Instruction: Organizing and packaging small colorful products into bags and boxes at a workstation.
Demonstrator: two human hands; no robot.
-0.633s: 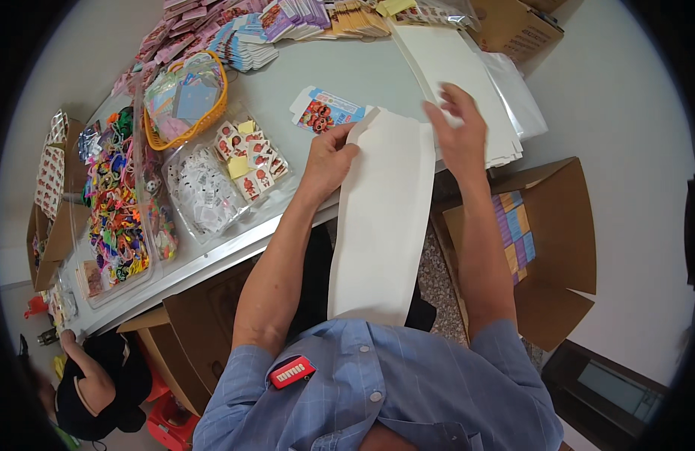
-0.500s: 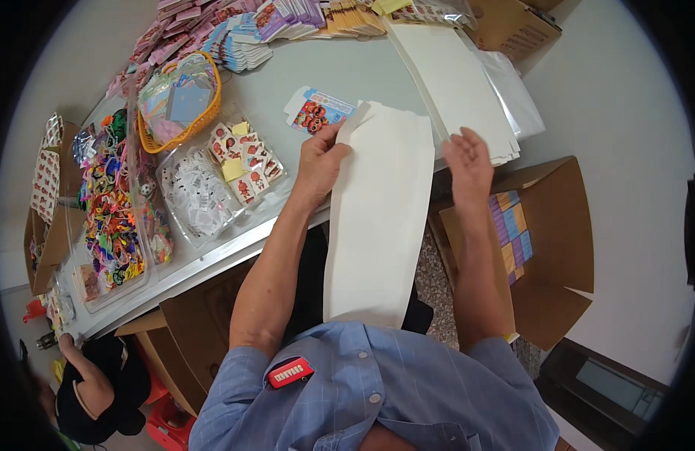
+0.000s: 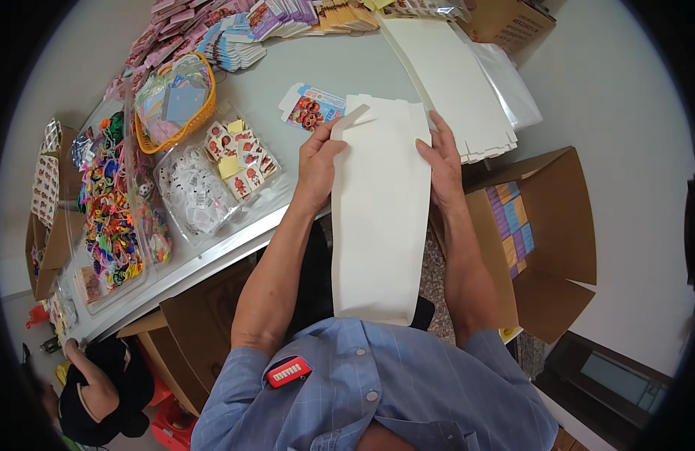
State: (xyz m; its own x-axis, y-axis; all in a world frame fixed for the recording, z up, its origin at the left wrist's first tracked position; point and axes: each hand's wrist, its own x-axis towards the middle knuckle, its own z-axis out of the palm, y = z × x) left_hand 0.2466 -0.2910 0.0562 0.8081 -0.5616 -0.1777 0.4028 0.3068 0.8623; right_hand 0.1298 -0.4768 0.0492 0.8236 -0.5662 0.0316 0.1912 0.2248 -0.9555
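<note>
A long white cardboard tray [image 3: 379, 218] with low folded sides hangs between my two hands, its near end against my shirt. My left hand [image 3: 318, 161] grips its left side by the far corner, where a flap bends inward. On the opposite side, my right hand [image 3: 443, 160] pinches the right edge with thumb and fingers. Just beyond my left hand lies a flat, colourful printed card box [image 3: 313, 107] on the table. To the right of the tray's far end rests a stack of flat white cardboard blanks [image 3: 453, 83].
Left on the table are a yellow basket [image 3: 210, 113] of cards, a bag of stickers [image 3: 242, 158] and a clear bin [image 3: 110, 225] of colourful cords. Bundled cards [image 3: 235, 46] line the back. An open carton [image 3: 550, 248] holds small boxes at right. Another person [image 3: 99, 387] is at lower left.
My right hand has moved left from beside the tray and taken hold of its right edge. The tray's long sides now stand up more, and its far left flap is folded inward.
</note>
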